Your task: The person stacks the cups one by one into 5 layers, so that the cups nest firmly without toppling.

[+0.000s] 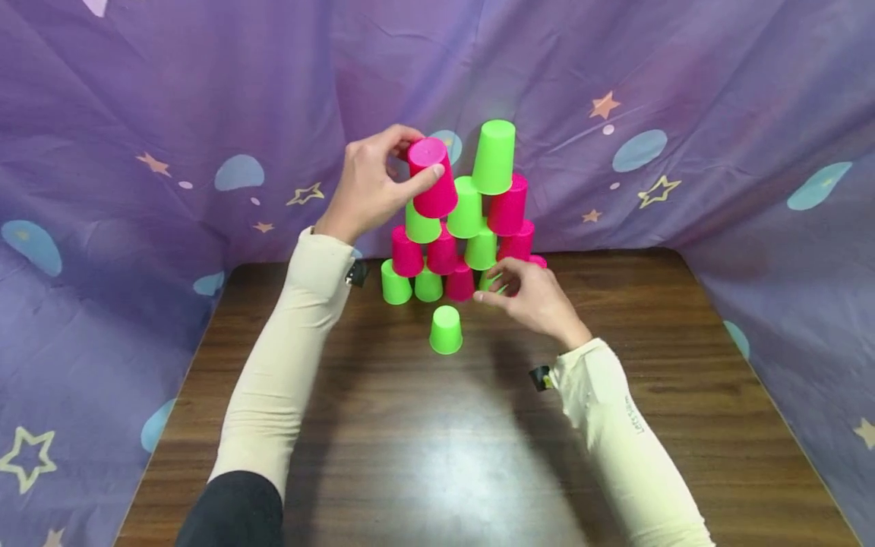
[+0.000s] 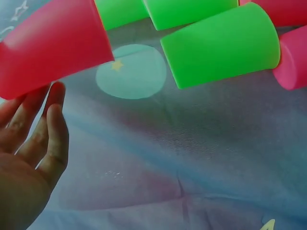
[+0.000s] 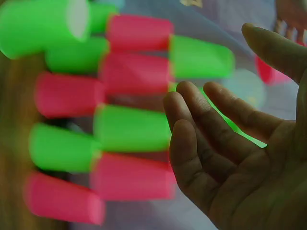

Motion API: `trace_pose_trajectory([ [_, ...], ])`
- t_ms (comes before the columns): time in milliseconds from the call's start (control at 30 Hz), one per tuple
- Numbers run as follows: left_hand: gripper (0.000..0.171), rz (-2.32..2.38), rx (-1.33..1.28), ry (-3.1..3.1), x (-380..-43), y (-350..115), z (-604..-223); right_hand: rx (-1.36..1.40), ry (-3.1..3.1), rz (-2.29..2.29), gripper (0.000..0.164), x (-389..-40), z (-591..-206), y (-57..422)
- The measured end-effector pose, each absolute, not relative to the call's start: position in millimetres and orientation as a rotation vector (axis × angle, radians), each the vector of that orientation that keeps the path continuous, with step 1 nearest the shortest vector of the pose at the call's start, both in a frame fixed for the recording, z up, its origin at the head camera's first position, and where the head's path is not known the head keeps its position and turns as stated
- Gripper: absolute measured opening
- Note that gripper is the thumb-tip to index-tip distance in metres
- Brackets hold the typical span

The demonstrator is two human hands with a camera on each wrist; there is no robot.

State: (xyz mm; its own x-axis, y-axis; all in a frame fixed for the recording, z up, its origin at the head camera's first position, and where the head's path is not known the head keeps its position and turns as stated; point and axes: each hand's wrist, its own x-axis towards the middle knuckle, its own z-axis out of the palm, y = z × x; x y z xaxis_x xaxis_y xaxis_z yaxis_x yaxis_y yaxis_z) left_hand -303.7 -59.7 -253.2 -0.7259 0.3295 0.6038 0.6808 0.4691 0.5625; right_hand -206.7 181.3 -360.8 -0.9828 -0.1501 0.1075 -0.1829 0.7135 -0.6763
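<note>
My left hand [image 1: 369, 182] pinches an upside-down pink cup [image 1: 432, 194] between thumb and fingers, at the upper left of a stack of pink and green cups. Below it, partly covered, is a green cup [image 1: 421, 226]; whether the two touch I cannot tell. On the right of the top level stands another green cup [image 1: 494, 161], also seen as a green cup [image 2: 220, 45] in the left wrist view. My right hand [image 1: 536, 298] hovers before the stack's lower right, fingers loosely bent and holding nothing, hiding some bottom cups. The right wrist view shows its bare palm [image 3: 240, 177].
A single green cup [image 1: 446, 331] stands upside down on the wooden table [image 1: 383, 441], in front of the stack. Close behind the stack hangs a purple curtain [image 1: 287, 91] with stars, which also runs along both sides of the table.
</note>
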Motion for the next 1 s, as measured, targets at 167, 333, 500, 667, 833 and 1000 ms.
trace_pose_trajectory([
  [167,0.041,-1.117,-0.716,-2.353,-322,-52,-246,0.380,-2.948,1.264,0.042,-204,-399,165],
  [333,0.043,-1.050,-0.649,-2.418,-333,-41,-244,0.322,-2.967,1.272,0.050,-204,-425,153],
  [500,0.045,-0.985,-0.644,-2.465,-336,-34,-245,0.159,-3.050,1.043,0.064,-206,-438,142],
  [667,0.047,-0.953,-0.618,-2.508,-338,-28,-247,0.046,-3.141,0.882,0.075,-208,-448,131],
  [833,0.051,-0.900,-0.575,-2.567,-341,-24,-247,-0.043,-3.151,0.893,0.079,-209,-454,123],
  [1000,0.054,-0.908,-0.556,-2.580,-345,-21,-249,-0.103,-3.167,0.874,0.084,-211,-457,120],
])
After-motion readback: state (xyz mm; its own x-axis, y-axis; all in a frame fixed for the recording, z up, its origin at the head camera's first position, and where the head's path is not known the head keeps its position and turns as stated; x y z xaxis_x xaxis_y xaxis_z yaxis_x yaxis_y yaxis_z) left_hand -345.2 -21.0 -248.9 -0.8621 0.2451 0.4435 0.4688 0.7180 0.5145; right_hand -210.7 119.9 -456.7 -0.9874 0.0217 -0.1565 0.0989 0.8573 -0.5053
